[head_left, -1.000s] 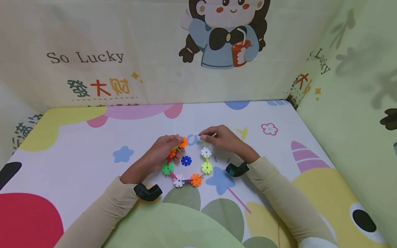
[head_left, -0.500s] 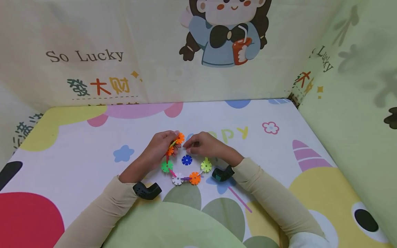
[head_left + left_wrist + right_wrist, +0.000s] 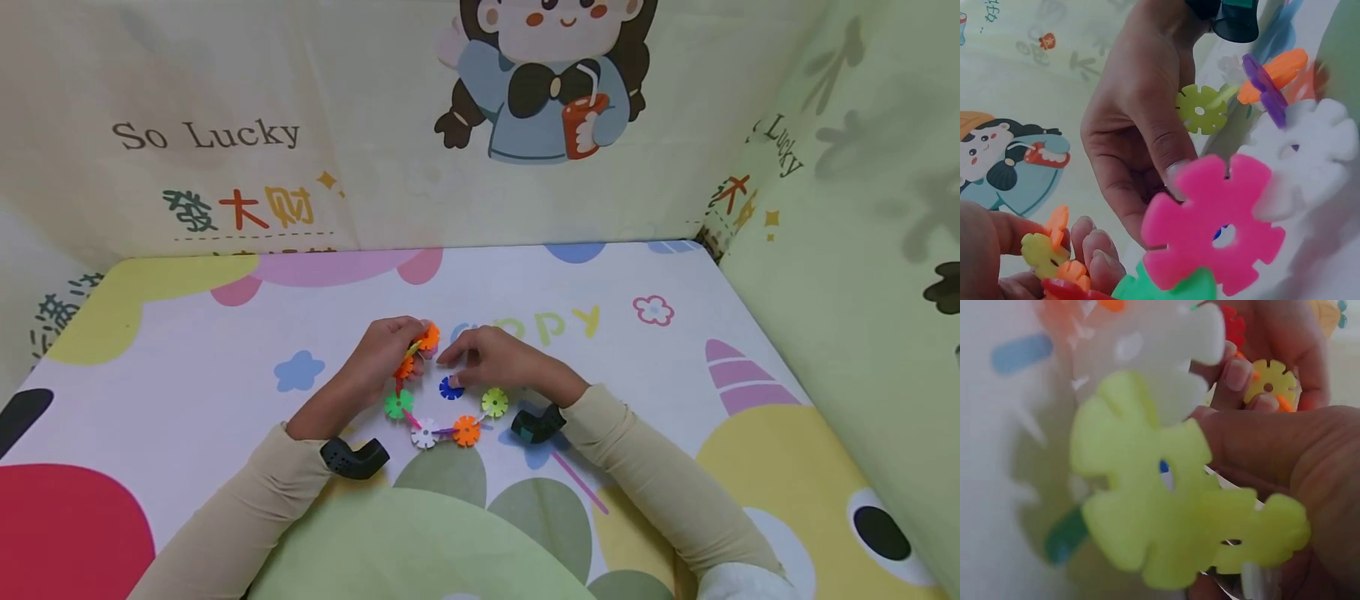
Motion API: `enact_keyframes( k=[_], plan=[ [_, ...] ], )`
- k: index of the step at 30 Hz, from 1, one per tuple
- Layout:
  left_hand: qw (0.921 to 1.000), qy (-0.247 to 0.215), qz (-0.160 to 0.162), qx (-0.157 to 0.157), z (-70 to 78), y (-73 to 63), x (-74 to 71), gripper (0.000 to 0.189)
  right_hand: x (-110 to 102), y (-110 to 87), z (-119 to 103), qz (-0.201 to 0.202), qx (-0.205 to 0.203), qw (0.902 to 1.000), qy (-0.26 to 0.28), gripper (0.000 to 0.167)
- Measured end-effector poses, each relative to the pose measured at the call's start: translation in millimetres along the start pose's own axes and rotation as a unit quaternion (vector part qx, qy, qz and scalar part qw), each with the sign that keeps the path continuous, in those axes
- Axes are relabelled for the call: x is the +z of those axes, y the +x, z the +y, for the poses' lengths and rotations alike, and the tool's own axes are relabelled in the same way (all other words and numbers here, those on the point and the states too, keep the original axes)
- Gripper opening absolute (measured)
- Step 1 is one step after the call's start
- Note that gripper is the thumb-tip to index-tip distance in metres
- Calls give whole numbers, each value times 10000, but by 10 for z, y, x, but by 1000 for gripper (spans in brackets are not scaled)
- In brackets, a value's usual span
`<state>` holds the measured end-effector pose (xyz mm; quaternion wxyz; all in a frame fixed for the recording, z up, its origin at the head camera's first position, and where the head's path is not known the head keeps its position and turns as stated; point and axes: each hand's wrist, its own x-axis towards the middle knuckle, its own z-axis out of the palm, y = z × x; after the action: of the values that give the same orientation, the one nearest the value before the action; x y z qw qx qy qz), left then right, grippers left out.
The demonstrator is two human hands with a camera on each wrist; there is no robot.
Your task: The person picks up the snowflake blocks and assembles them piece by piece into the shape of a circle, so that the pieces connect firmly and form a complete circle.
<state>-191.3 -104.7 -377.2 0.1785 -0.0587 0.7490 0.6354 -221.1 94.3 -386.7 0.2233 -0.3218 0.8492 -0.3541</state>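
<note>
My left hand (image 3: pixel 378 358) pinches one end of a chain of notched plastic flower discs. An orange disc (image 3: pixel 429 337) and a yellow disc (image 3: pixel 1040 255) show at its fingers. From there the chain curves through green (image 3: pixel 398 404), pink (image 3: pixel 1210 219), white (image 3: pixel 424 433), purple and orange discs (image 3: pixel 467 431) to a yellow-green disc (image 3: pixel 494 402). A loose blue disc (image 3: pixel 450 388) lies inside the curve. Over it, my right hand (image 3: pixel 498 358) has its thumb tip at the disc's edge, with the index finger apart from the thumb. Its other fingers and the chain's far end are hidden.
The tabletop (image 3: pixel 225 375) carries a printed cloth with coloured shapes and letters. A patterned backdrop (image 3: pixel 375 192) rises behind it, with another hanging at the right. Each wrist wears a black camera, such as the left one (image 3: pixel 355 458).
My right hand has moved left from above the chain's right end, then spread its thumb down to the blue disc. The left hand and its part of the chain have shifted slightly left.
</note>
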Motion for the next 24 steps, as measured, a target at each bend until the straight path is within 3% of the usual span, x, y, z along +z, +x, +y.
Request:
enact_keyframes(
  k=[5,12,19,24],
  plan=[
    [9999,2,9,-139,11,11,-15,37,17,-15,1,-70,55,9997,-230,30],
    [9996,55,59,-253,-3,39,-30,36,35,-8,-31,-205,221,9967,-755,18],
    [9997,109,15,-206,-22,39,-42,35,49,-3,-81,-280,264,9931,-1109,21],
    [9999,106,-39,-127,-28,25,-41,35,40,-17,-69,-278,179,9955,-891,21]
  ],
)
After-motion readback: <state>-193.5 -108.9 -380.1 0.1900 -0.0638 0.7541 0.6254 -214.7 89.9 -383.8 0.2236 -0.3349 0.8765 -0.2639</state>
